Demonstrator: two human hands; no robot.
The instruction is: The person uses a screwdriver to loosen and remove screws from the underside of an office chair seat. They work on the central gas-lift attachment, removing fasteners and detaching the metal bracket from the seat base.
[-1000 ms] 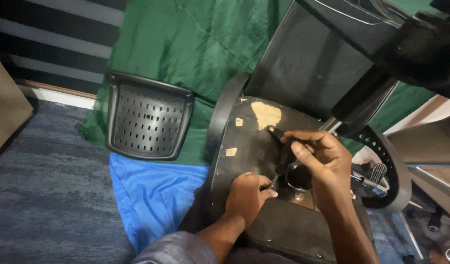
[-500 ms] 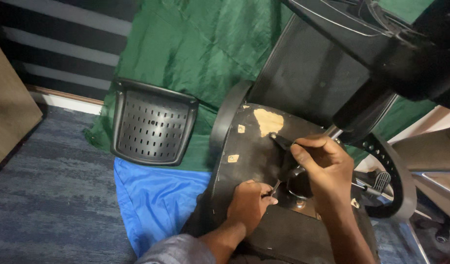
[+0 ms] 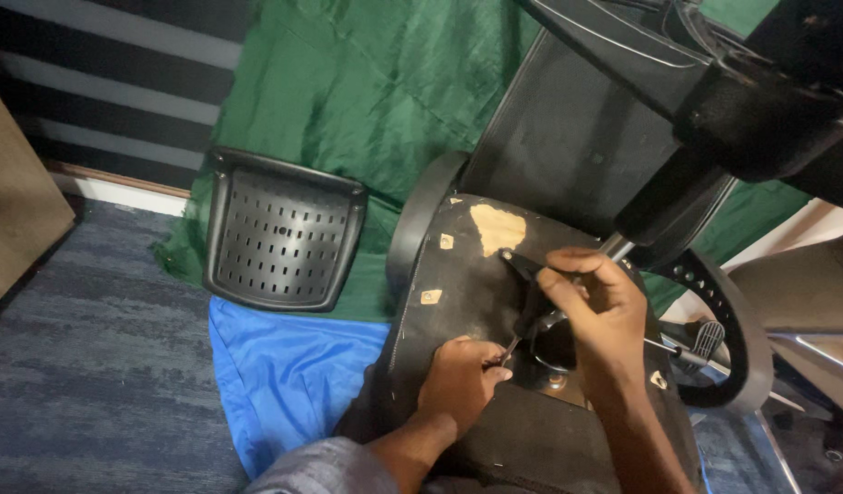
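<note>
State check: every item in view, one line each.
Office chair seat: overturned, underside up, covering torn to a pale patch.
Left hand: closed on a thin metal tool, resting on the seat underside.
Right hand: curled around the black lever at the mechanism.
Perforated black panel: detached, leaning on green cloth.
Blue cloth: spread on the carpet.

We have a single head-worn view. It looks steeply down, close over the upturned chair seat (image 3: 476, 274). The carpet floor (image 3: 92, 366) fills its left.
</note>
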